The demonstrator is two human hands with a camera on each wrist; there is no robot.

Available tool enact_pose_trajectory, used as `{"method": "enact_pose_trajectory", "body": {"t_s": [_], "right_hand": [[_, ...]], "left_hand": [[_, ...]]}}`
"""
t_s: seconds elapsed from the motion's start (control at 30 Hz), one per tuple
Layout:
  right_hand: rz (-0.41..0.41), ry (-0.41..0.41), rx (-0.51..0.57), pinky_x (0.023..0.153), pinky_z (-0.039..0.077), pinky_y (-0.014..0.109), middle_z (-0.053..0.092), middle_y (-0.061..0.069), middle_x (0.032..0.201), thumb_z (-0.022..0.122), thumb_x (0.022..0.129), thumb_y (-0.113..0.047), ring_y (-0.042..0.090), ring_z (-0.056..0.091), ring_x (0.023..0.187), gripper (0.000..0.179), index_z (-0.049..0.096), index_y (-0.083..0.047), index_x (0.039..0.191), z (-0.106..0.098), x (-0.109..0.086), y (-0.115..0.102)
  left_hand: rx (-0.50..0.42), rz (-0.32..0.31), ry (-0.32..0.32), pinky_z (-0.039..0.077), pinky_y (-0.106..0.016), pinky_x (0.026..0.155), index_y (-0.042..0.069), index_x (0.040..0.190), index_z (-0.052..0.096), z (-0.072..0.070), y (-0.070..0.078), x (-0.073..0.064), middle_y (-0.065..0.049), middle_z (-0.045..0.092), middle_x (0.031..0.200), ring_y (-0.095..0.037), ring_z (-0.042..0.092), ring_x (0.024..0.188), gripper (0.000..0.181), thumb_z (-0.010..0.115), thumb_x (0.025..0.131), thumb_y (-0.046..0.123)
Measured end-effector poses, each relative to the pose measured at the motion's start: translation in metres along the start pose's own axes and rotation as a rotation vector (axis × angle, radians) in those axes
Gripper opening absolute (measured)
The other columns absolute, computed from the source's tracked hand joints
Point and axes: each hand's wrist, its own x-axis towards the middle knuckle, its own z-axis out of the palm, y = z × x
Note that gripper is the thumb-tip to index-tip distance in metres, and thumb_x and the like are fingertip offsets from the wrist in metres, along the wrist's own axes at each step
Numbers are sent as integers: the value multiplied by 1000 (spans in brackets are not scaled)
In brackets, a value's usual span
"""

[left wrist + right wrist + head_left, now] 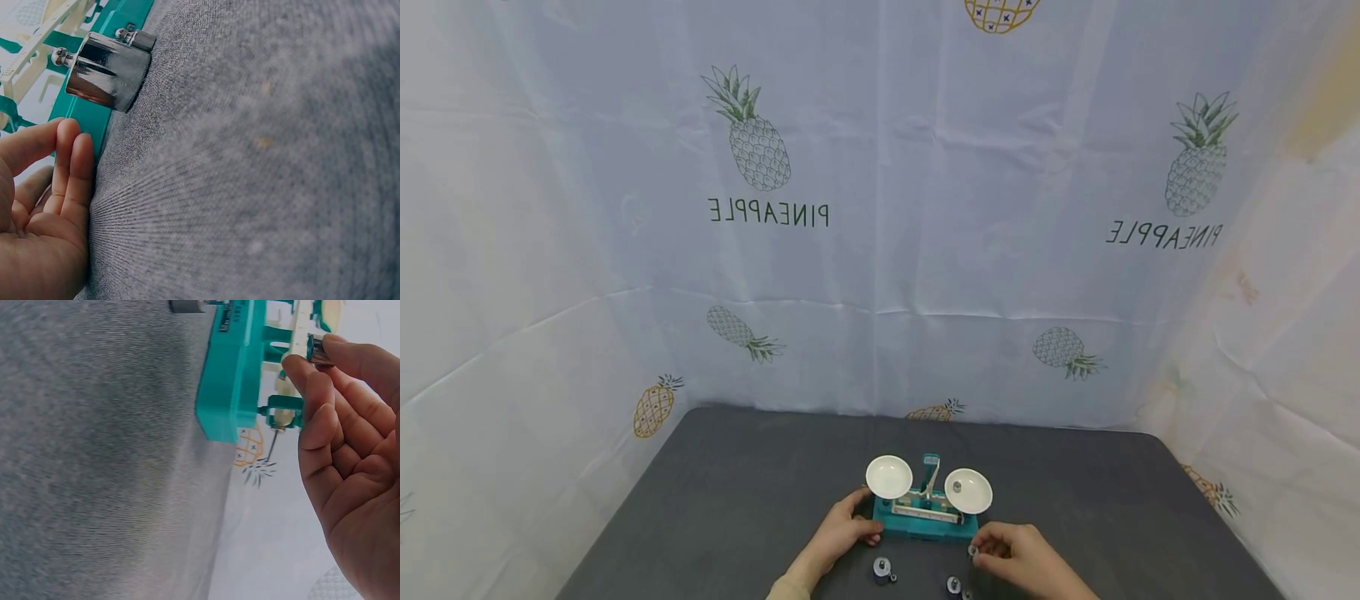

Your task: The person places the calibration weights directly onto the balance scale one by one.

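A teal balance scale (917,527) with two white pans stands on the dark table. My left hand (842,529) is at the left end of its base, thumb by the front edge, and holds it there. One small metal weight (957,487) sits in the right pan (973,500); nothing shows in the left pan (889,477). Just off the base's right front corner, my right hand (1018,554) pinches another small metal weight (319,350) between thumb and index finger. Its other fingers are curled in toward the palm in the right wrist view.
In front of the scale stand a large weight (882,570) and a tiny one (893,577). Farther right, near the right hand, are a medium weight (953,586) and a small one (967,595). Pineapple-printed white cloth (880,250) hangs behind the table and along both sides.
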Motion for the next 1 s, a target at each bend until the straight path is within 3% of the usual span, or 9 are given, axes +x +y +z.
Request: {"method": "enact_pose_trajectory", "body": {"t_s": [0.33,0.57,1.0], "right_hand": [[-67,111,-85,51,46,19,63,-6,78,58,81,-33,-5,53,64,20,61,-16,91,-4,-1,-9],[-52,208,-145,49,45,18,62,-7,75,61,79,-32,-5,50,59,19,62,-16,89,-8,1,-15],[-12,295,-144,50,43,18,61,-6,76,62,78,-33,-3,48,59,19,62,-18,90,-21,12,-15]], "left_hand": [[-1,0,2,52,-28,57,-10,131,27,-1,-2,0,-7,61,78,-10,59,59,72,64,72,8],[-4,6,0,52,-28,57,-10,132,27,-1,0,-1,-7,61,78,-10,59,59,72,64,72,9],[-6,0,4,52,-28,57,-10,131,28,0,-2,1,-6,60,77,-9,59,59,72,64,72,9]]}}
